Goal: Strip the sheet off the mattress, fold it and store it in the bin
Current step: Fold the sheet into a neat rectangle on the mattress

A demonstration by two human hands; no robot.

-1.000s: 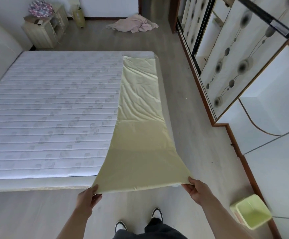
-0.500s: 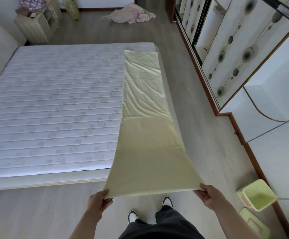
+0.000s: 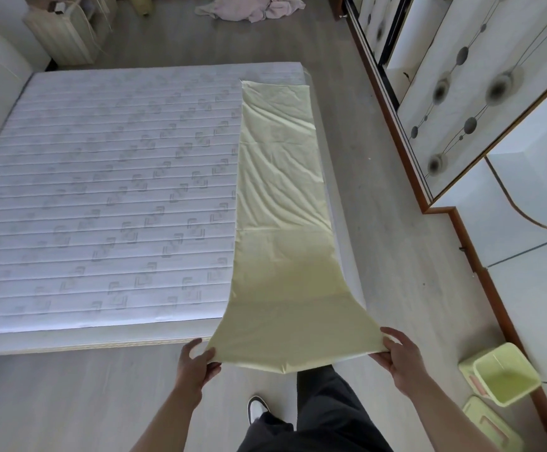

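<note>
**Sheet held at both near corners, folded strip along the mattress edge**

Pale yellow cotton sheet lay folded into a long narrow strip down the right side of the white quilted mattress, its far end reaching almost to the mattress's far corner. The near end was lifted off the bed and stretched taut above the floor. The left hand pinched the near left corner, thumb on top and fingers curled beneath the cloth. The right hand gripped the near right corner, its fingers closed round the bunched edge. The rest of the mattress was bare, showing its stitched grey pattern.

A pale green plastic bin stood open on the grey wood floor to the person's right, close against the wardrobe's reddish skirting, well apart from the sheet. Its flat green lid lay on the floor just beside it, nearer the camera. Between the sheet and the bin stood the person's own leg in dark trousers, with a white-toed shoe visible below. Mirrored wardrobe doors with a grey dot pattern ran along the right wall. At the far end, a crumpled pink cloth lay on the floor, and a light wooden bedside cabinet stood near the mattress's far left corner.
</note>
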